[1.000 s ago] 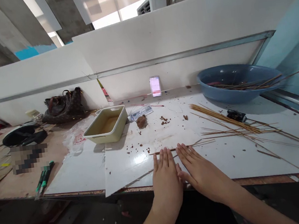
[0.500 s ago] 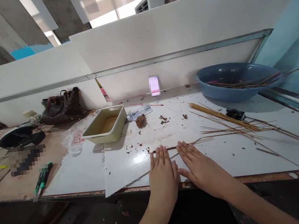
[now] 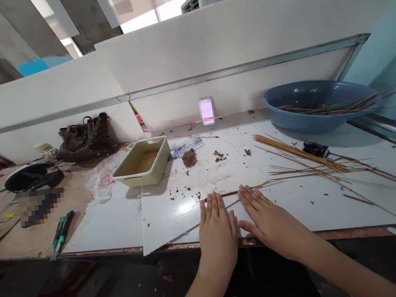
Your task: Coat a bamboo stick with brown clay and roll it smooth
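Both my hands lie flat on the white board, fingers stretched forward over a thin stick coated in brown (image 3: 229, 193). My left hand (image 3: 217, 230) covers its left part with the fingertips. My right hand (image 3: 272, 221) rests on it farther right, fingers close together and thumb out to the side. Between the two hands a short length of the stick shows, and its bare thin end runs out to the right. Beyond the hands sits a lump of brown paste (image 3: 189, 158), with crumbs scattered around it. A bundle of thin tan sticks (image 3: 292, 149) lies to the right.
A pale yellow basin (image 3: 140, 179) stands at left. At the back right is a big blue tub (image 3: 303, 123) holding sticks. A phone (image 3: 207, 111) leans on the rear panel. Farther left are a brown handbag (image 3: 87, 140) and green-black cutters (image 3: 62, 230). A small black object (image 3: 315, 148) touches the stick bundle.
The view has shifted slightly, so the scene sits a little farther right. My hands are slightly farther apart, still flat on the coated stick.
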Demonstrator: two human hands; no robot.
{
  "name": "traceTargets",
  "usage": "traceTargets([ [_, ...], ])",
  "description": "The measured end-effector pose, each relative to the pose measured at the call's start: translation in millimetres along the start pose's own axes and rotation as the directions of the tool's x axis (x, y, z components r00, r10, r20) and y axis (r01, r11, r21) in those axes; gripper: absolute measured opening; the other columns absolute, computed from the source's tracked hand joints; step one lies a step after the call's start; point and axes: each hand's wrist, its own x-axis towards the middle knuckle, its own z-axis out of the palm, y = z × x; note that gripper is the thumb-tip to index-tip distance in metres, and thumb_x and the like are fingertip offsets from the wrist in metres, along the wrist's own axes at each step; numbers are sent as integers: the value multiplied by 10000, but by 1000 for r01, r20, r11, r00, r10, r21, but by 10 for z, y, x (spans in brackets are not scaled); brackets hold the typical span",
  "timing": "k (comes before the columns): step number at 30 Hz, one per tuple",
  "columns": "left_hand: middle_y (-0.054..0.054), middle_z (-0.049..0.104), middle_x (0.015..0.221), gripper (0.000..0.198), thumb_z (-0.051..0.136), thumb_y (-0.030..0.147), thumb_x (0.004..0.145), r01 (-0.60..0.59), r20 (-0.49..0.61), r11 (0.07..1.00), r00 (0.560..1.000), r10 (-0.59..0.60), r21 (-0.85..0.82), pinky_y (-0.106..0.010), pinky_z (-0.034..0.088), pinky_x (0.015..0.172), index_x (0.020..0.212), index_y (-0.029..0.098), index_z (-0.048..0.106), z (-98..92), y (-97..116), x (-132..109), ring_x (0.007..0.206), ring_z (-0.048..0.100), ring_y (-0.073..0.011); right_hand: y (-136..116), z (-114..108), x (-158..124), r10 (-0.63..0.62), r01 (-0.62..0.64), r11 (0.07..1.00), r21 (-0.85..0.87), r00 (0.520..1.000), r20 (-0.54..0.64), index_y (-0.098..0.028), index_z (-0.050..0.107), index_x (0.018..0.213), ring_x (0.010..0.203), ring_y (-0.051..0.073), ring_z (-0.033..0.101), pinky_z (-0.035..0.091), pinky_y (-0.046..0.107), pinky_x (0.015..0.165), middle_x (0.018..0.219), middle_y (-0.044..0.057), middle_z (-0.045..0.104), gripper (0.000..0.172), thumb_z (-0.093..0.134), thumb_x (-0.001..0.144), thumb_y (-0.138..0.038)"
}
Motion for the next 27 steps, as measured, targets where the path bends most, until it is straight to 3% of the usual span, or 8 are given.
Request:
traceTargets([
  [7, -259, 468, 1648, 598, 331, 298, 1124, 68, 102, 997, 992, -70, 24, -507, 302, 1338, 1590, -56, 457, -32, -33, 431, 1588, 418, -318, 91, -109, 444, 55, -55, 998, 6, 998, 29, -40, 288, 1701, 1649, 340, 256, 259, 578, 1341, 1741, 246, 301, 838, 313, 1114, -637],
  [10, -243, 462, 1659, 596, 335, 306, 1126, 62, 81, 998, 995, -64, 22, -498, 291, 1343, 1598, -39, 453, -24, -26, 345, 1584, 427, -307, 73, -92, 385, 59, -59, 998, 12, 998, 31, -21, 304, 1692, 1650, 338, 260, 263, 567, 1343, 1742, 249, 300, 865, 299, 1108, -660],
  [15, -215, 482, 1656, 594, 317, 333, 1132, 28, 6, 999, 1000, -28, 17, -511, 301, 1343, 1590, -4, 484, -11, -17, 13, 1579, 440, -293, -3, 9, 24, 37, -37, 999, 5, 999, -15, -63, 257, 1714, 1646, 336, 273, 326, 558, 1325, 1760, 214, 253, 873, 286, 1102, -685],
  [17, -216, 489, 1651, 596, 312, 335, 1132, 35, 26, 999, 999, -36, 17, -511, 304, 1341, 1588, -6, 488, -19, -35, 65, 1576, 445, -295, 3, -1, 31, 31, -31, 1000, -4, 999, -18, -67, 256, 1715, 1645, 337, 273, 329, 561, 1323, 1757, 213, 258, 867, 291, 1104, -681],
  [20, -228, 514, 1628, 592, 319, 327, 1128, 69, 74, 997, 995, -70, 21, -514, 297, 1341, 1582, -10, 497, -36, -88, 329, 1570, 454, -298, 53, -71, 237, 50, -49, 999, -17, 999, 21, 3, 317, 1679, 1636, 354, 288, 296, 559, 1334, 1732, 261, 289, 885, 290, 1106, -671],
  [23, -241, 516, 1620, 594, 332, 328, 1124, 77, 105, 997, 991, -79, 24, -528, 285, 1343, 1579, -17, 499, -45, -135, 510, 1575, 446, -304, 100, -109, 420, 44, -44, 999, -16, 999, 31, -11, 311, 1685, 1631, 361, 300, 282, 579, 1334, 1716, 267, 326, 860, 329, 1108, -648],
  [27, -191, 463, 1673, 597, 347, 350, 1119, 73, 76, 997, 994, -74, 17, -543, 303, 1335, 1605, 33, 487, -37, -148, 271, 1601, 399, -312, 79, -37, 276, 18, -19, 999, -35, 999, -38, -39, 250, 1709, 1632, 359, 296, 298, 570, 1333, 1726, 253, 308, 873, 374, 1100, -652],
])
